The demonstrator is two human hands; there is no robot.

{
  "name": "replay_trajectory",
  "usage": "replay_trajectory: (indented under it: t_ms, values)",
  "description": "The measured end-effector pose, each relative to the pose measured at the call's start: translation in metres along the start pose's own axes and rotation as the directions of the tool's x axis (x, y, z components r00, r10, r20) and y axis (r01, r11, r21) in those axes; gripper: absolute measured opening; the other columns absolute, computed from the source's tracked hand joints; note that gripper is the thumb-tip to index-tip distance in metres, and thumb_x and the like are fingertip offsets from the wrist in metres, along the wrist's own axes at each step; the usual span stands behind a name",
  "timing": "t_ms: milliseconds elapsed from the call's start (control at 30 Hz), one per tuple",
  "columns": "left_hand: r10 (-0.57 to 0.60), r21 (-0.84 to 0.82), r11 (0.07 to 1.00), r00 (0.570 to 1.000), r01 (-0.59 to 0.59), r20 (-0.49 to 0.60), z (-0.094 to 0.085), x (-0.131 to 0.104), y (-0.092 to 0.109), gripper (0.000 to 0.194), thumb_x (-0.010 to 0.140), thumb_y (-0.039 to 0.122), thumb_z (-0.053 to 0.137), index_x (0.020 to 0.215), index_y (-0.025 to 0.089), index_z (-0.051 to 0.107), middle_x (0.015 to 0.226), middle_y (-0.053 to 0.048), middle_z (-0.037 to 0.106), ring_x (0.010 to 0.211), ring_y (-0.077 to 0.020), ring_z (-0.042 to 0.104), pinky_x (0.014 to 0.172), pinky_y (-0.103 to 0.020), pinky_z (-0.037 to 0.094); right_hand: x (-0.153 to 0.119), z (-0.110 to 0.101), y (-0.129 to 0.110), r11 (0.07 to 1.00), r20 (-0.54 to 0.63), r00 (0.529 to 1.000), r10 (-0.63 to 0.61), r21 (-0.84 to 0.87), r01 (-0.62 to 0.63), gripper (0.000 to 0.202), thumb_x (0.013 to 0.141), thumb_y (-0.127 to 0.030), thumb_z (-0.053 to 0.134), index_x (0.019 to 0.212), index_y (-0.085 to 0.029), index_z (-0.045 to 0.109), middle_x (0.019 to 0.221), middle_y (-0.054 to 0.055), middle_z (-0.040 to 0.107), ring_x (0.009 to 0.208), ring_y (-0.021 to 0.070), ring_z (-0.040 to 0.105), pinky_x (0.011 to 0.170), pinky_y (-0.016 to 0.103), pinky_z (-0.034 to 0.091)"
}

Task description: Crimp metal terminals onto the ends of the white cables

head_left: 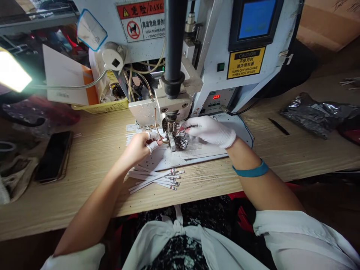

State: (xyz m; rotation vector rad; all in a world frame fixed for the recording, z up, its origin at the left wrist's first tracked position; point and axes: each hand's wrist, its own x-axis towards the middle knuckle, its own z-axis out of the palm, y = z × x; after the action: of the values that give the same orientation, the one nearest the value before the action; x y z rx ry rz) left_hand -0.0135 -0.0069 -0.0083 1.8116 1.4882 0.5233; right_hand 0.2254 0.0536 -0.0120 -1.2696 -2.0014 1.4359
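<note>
Your left hand (pixel 139 146) sits at about eight o'clock from the machine head (pixel 171 123), its taped fingertips (pixel 152 146) pinched narrow on the thin white strip (pixel 163 143) that runs toward the tip; whether that strip is a cable end or a flat wire is too small to tell. Your gloved right hand (pixel 209 131) comes in from three o'clock, fingers drawn close together on the small cluster of dark-and-white parts (pixel 181 141) lying on the metal plate (pixel 197 150) just right of the head. Keep both pinches low and flat on the plate, so the strip lies level under the tip and does not tilt. The red readout (pixel 216 96) and the high-temperature sign (pixel 140 20) at twelve o'clock suggest a hot tip, so hold your fingertips beside it, never under it, and let the tape and glove take any brush. Watch the tan tube (pixel 156 125) curling down at the head's left: it runs close to your left thumb and could snag. The loose bundle of white strips (pixel 153 178) waits at six o'clock, near the table edge (pixel 56 217); pull from its top so the rest do not slide off. The phone (pixel 54 155) at nine o'clock lies well apart from the work.
</note>
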Motion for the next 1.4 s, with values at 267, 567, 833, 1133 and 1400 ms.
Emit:
replay_trajectory:
  t_ms: [267, 567, 833, 1133, 1400]
  values:
    - [-0.037, 0.022, 0.999, 0.999, 0.036, 0.029, 0.001, -0.001, 0.005, 0.035, 0.074, 0.051, 0.057, 0.07, 0.016, 0.061, 0.067, -0.003, 0.061, 0.064, -0.018, 0.054, 0.062, -0.028, 0.042, 0.009, 0.007, 0.008, 0.859, -0.166, 0.957, -0.236, -0.496, 0.126, 0.02, 0.079, -0.019, 0.06, 0.088, -0.021, 0.078, 0.091, 0.003, 0.075, 0.086, 0.0211, 0.065, 0.073, 0.029, 0.044]
    - [-0.063, -0.112, 0.992, 0.998, 0.065, 0.02, 0.004, 0.0, 0.004, 0.04, 0.069, 0.056, 0.063, 0.065, 0.017, 0.06, 0.063, -0.002, 0.06, 0.065, -0.0186, 0.056, 0.064, -0.029, 0.045, 0.014, 0.025, 0.003, 0.871, -0.186, 0.967, -0.172, -0.488, 0.061, 0.011, 0.079, -0.015, 0.061, 0.08, -0.018, 0.071, 0.087, 0.006, 0.071, 0.082, 0.0195, 0.061, 0.071, 0.029, 0.042]
    - [-0.073, -0.156, 0.985, 0.997, 0.077, 0.035, 0.004, -0.001, 0.009, 0.039, 0.068, 0.054, 0.065, 0.071, 0.015, 0.065, 0.07, -0.003, 0.063, 0.067, -0.0171, 0.054, 0.06, -0.025, 0.042, 0.004, 0.028, -0.004, 0.893, 0.084, 0.996, 0.027, 0.445, -0.062, 0.01, 0.077, -0.015, 0.068, 0.084, -0.013, 0.061, 0.066, -0.001, 0.059, 0.047, 0.0068, 0.049, 0.042, 0.021, 0.041]
    - [-0.115, -0.237, 0.963, 0.991, 0.127, 0.063, 0.004, 0.003, 0.014, 0.031, 0.065, 0.044, 0.061, 0.071, 0.014, 0.068, 0.067, -0.003, 0.064, 0.062, -0.0141, 0.051, 0.056, -0.023, 0.04, 0.007, 0.034, -0.014, 0.862, 0.143, 0.984, 0.11, 0.479, -0.166, 0.015, 0.076, -0.006, 0.064, 0.081, -0.015, 0.054, 0.057, -0.006, 0.048, 0.041, 0.0034, 0.039, 0.032, 0.015, 0.025]
    - [-0.073, -0.309, 0.946, 0.995, 0.093, 0.075, 0.007, 0.007, 0.017, 0.027, 0.061, 0.041, 0.063, 0.067, 0.015, 0.068, 0.068, -0.002, 0.067, 0.07, -0.0173, 0.06, 0.068, -0.026, 0.047, 0.008, 0.037, -0.011, 0.847, 0.115, 0.988, 0.103, 0.511, -0.148, 0.014, 0.074, -0.006, 0.062, 0.082, -0.016, 0.054, 0.059, -0.005, 0.048, 0.042, 0.0035, 0.038, 0.031, 0.015, 0.024]
